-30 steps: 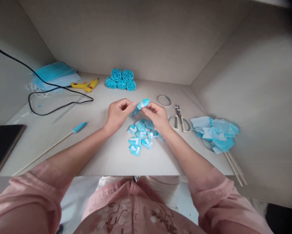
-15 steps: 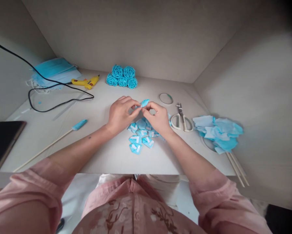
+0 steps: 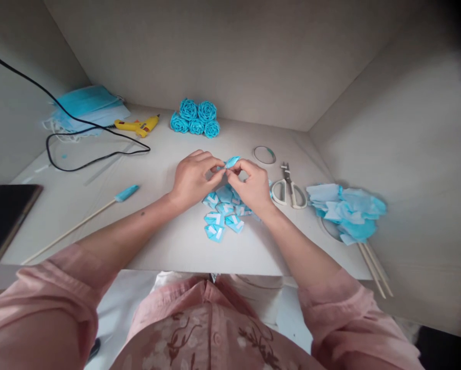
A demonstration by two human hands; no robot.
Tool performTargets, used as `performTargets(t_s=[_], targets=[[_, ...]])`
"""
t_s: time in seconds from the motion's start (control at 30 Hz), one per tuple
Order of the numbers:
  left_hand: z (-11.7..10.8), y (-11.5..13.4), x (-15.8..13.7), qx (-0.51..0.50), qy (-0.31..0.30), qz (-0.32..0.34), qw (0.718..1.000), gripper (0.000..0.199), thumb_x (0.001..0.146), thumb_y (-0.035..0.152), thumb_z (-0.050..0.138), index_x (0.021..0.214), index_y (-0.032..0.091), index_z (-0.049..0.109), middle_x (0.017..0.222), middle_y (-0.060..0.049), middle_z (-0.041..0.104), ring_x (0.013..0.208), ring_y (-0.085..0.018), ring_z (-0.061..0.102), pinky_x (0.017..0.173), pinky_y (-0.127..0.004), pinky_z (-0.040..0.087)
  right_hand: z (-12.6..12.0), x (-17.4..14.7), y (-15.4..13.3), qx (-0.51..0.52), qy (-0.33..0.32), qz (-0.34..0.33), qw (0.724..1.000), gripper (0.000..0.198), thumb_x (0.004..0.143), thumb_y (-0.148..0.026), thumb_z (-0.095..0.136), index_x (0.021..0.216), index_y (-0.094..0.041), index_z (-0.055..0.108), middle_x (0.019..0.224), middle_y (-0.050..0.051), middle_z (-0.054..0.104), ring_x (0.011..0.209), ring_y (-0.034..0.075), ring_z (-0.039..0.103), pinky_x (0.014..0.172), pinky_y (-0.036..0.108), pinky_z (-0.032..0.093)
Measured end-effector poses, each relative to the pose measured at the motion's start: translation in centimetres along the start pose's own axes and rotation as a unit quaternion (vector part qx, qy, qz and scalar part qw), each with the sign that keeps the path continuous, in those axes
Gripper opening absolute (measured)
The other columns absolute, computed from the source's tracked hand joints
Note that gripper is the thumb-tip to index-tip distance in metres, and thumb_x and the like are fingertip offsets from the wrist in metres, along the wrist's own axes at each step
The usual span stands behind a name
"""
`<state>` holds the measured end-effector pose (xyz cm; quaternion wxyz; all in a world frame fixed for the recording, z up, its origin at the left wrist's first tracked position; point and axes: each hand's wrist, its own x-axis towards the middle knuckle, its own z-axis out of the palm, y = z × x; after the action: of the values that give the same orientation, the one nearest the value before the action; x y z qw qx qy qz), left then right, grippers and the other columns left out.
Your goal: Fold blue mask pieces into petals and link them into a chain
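Observation:
Between the fingertips of both hands is a small folded blue fabric petal (image 3: 232, 162). My left hand (image 3: 195, 177) pinches it from the left, thumb and forefinger closed. From the other side my right hand (image 3: 251, 182) pinches it too, the two thumbs nearly meeting. Just below the hands lies a loose pile of folded blue petals (image 3: 215, 218) with white strips on them, partly hidden by my right hand. White-handled scissors (image 3: 288, 187) rest to the right of my right hand.
Rolled blue roses (image 3: 195, 118) are stacked at the back. Left of them are a yellow glue gun (image 3: 138, 125), its black cord and face masks (image 3: 86, 108). A stick with a blue tip (image 3: 126, 193) and a phone (image 3: 7, 221) lie left; a wire ring (image 3: 264, 154), blue scraps (image 3: 348, 208) and sticks (image 3: 372, 267) right.
The view has shifted slightly. Both hands keep their pinch on the petal, with only a slight change in its tilt.

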<state>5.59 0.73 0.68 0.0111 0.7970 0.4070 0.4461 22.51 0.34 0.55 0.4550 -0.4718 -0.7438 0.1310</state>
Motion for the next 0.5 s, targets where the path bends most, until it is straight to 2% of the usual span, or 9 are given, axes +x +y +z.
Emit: performTargets(t_s=[0.23,0.5], targets=[[0.01,0.09,-0.06,0.031,-0.009,0.008,0.999,0.016,0.086,0.021,0.057,0.082,0.018,0.072,0.075,-0.004,0.069,0.075,-0.019,0.059,0.071,-0.032,0.044,-0.02,-0.09,-0.15,-0.025,-0.003,-0.016,1.0,0.011,0.079,-0.02,0.06,0.068,-0.021,0.06,0.069,-0.001,0.066,0.07,0.016,0.061,0.075,0.031,0.044],[0.16,0.0,0.16,-0.023,-0.02,-0.014,0.999,0.016,0.083,0.018,0.055,0.078,0.019,0.071,0.07,-0.003,0.067,0.072,-0.018,0.059,0.074,-0.032,0.045,-0.13,-0.1,-0.16,-0.021,-0.012,0.002,1.0,0.012,0.079,-0.022,0.06,0.068,-0.022,0.059,0.069,-0.001,0.065,0.069,0.017,0.06,0.075,0.031,0.044]])
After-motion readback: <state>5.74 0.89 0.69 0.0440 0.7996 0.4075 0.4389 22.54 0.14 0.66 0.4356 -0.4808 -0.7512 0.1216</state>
